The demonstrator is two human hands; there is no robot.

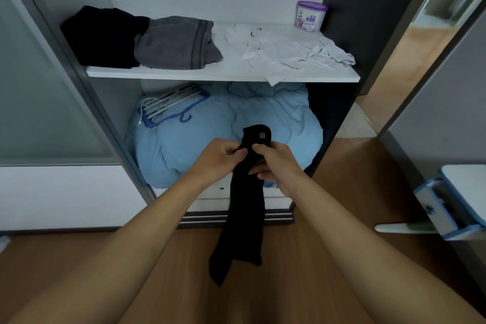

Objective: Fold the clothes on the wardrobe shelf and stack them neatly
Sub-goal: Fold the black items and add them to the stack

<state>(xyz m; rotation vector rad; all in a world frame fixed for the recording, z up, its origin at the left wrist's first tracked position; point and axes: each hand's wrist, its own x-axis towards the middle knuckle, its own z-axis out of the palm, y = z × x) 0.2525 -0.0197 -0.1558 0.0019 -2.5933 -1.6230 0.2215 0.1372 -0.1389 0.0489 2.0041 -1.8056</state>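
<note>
Fingers (242, 151) of L hand (219, 159), R hand (280, 167) pinch black garment (246, 218) — hands close; held mid-air.

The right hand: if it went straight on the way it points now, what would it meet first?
Past the black garment it pinches, the right hand would likely meet the left hand first; depth is unclear.

Bare left forearm (147, 231), bare right forearm (349, 229), both uncovered to the frame edge, bare left hand (219, 156), bare right hand (278, 166)
</note>
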